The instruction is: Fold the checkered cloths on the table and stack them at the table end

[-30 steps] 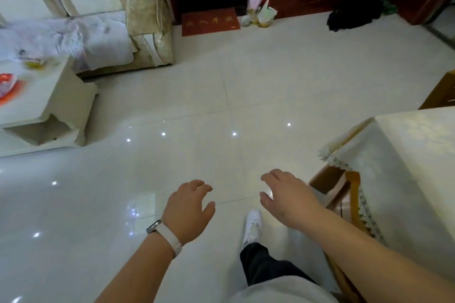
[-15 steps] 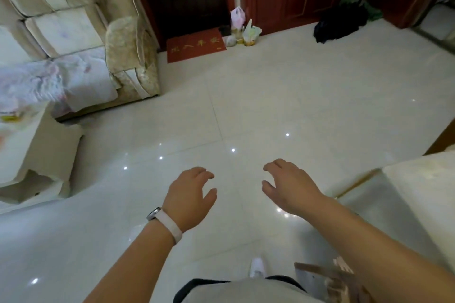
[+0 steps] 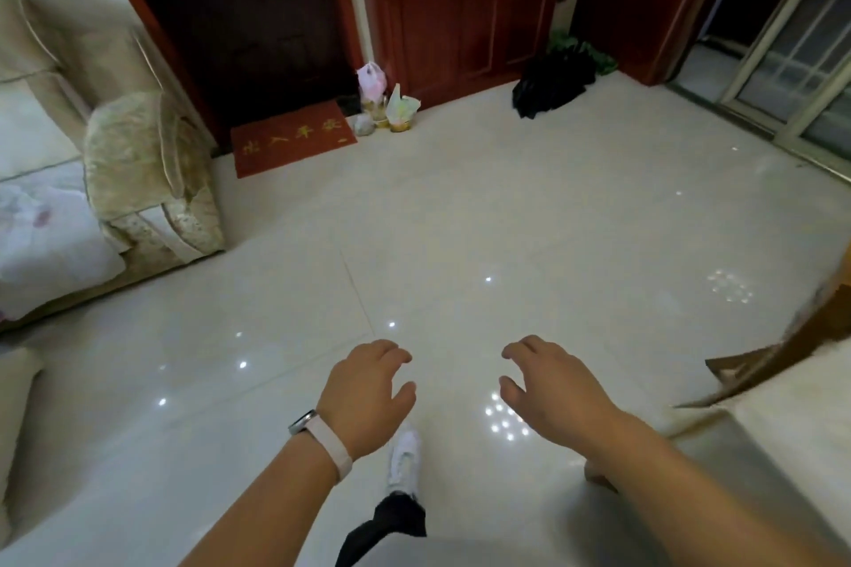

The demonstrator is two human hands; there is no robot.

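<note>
We hold our left hand (image 3: 364, 396) and right hand (image 3: 559, 391) empty with fingers loosely spread above the floor (image 3: 506, 207), left of the tabletop (image 3: 792, 419); no checkered cloths are visible, but we expect them soft and light, best pinched at corners.

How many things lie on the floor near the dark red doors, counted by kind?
Red doormat: 1
Small plastic bags beside the mat, pink, greenish, grey: 3
Black heap of cloth or bags: 1
Total: 5
No checkered cloth is in view.
</note>
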